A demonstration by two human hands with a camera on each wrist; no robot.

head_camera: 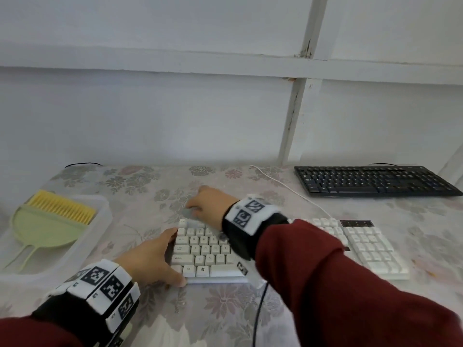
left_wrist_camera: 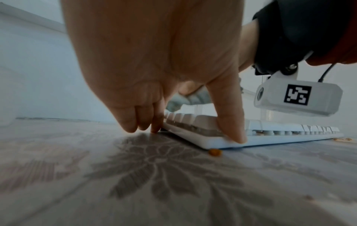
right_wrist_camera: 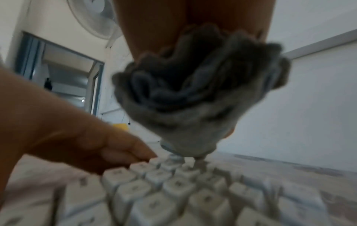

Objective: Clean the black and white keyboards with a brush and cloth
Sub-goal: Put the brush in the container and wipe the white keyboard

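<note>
White plastic keyboard [head_camera: 288, 249] is lying near the table's front edge, long axis running left-right, keys up. Left hand [head_camera: 150, 256] is bracing its left end, thumb [left_wrist_camera: 230, 122] on the near corner, fingers curled at the edge. Right hand [head_camera: 208, 206] is gripping a bunched grey cloth [right_wrist_camera: 197, 94] at the far-left keys; its forearm is hiding the middle rows. Farther left, yellow-bristled brush [head_camera: 60, 206] and green dustpan [head_camera: 45, 229] are sitting in a clear tray [head_camera: 95, 236]. Black keyboard [head_camera: 375, 180] is lying far right, right end cut off.
</note>
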